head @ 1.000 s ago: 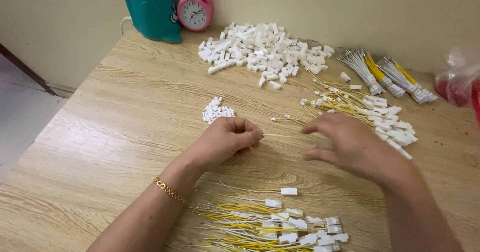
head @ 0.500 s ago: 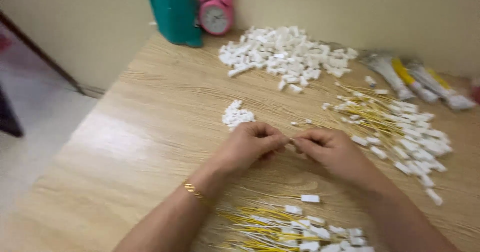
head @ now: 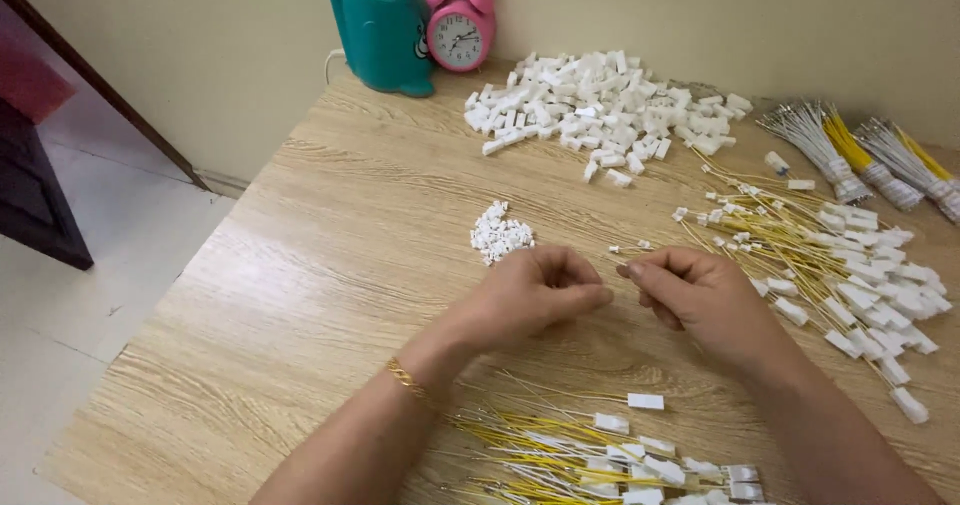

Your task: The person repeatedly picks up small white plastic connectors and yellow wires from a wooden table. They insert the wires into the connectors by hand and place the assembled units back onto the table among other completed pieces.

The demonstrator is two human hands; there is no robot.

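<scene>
The left hand (head: 535, 295) and right hand (head: 695, 295) are held fingertip to fingertip above the light wooden table (head: 330, 265). Each grip is clenched; what is pinched cannot be told. A small heap of tiny white plastic connectors (head: 500, 233) is seen just beyond the left hand.

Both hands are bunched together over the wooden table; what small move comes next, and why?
Probably press the fingertips together: the left hand and right hand meet between the small pile of white plastic connectors and the yellow-wired leads. What they pinch is hidden.
</scene>
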